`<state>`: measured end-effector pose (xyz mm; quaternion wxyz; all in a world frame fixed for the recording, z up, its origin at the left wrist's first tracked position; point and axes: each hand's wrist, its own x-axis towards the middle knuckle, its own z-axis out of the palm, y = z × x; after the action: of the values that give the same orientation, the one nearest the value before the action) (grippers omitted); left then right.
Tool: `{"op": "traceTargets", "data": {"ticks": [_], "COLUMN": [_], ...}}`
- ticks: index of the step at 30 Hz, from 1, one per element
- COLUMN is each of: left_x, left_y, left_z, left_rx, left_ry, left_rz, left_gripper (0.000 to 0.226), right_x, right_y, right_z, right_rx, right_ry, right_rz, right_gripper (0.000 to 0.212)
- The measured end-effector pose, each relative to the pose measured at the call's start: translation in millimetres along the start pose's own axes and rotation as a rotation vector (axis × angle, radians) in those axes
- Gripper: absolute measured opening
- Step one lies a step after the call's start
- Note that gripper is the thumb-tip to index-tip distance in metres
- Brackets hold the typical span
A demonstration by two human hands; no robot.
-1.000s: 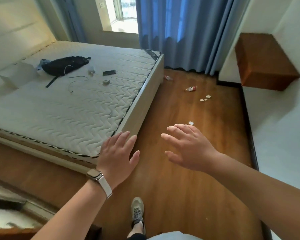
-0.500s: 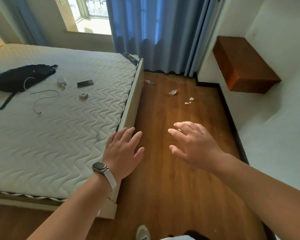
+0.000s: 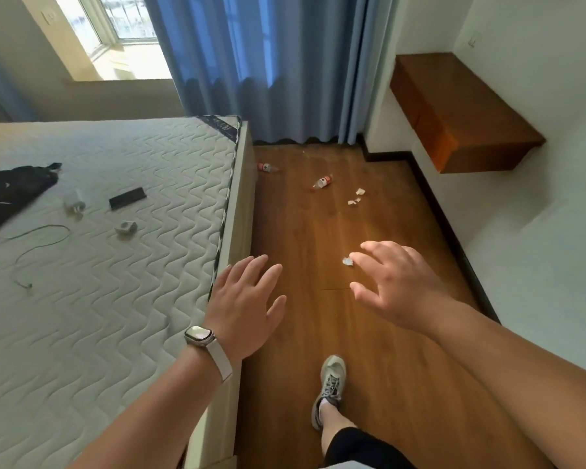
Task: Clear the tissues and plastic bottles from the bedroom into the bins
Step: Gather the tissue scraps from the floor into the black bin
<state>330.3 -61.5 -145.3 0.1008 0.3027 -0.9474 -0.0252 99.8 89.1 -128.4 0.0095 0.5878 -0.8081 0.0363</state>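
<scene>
- Tissues and plastic bottles lie scattered on the wooden floor [image 3: 298,350], in the aisle between the bed [image 3: 115,265] and the wall. No bin shows in this view.
- The nearest tissue scrap [image 3: 347,261] appears just off the fingertips of my right grip [image 3: 396,282], though I judge the grip hangs well above it.
- More tissue scraps [image 3: 356,197] lie further ahead. One bottle [image 3: 321,182] is near them, and a second bottle [image 3: 267,167] lies close against the bed base by the curtain [image 3: 268,79].
- My right grip is wide, fingers spread and slightly bent, holding nothing. I judge it is aimed at the nearest scrap because that one lies first along my path.
- My left grip [image 3: 246,308] is likewise wide and empty, held out over the bed's edge, probably for balance.
</scene>
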Motion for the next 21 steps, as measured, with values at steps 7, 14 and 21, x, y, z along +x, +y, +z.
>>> {"op": "traceTargets", "data": {"ticks": [7,14,21], "left_x": [124.5,244.8,325.3], "left_y": [-21.2,-16.4,-18.3], "left_z": [17.8,35.7,54.1], "left_rx": [0.056,0.057,0.041], "left_ry": [-0.076,-0.078,-0.109], "left_rz": [0.011,0.062,0.142], "left_gripper": [0.053,0.051,0.05], "right_x": [116.4,198.9,236.4], "right_y": [62.7,141.8,184.3], "right_z": [17.5,20.8,23.7], "right_rx": [0.109,0.079,0.103], "right_ry": [-0.042,-0.064,-0.081], "right_rz": [0.05,0.087,0.201], "right_gripper": [0.064,0.057,0.06]}}
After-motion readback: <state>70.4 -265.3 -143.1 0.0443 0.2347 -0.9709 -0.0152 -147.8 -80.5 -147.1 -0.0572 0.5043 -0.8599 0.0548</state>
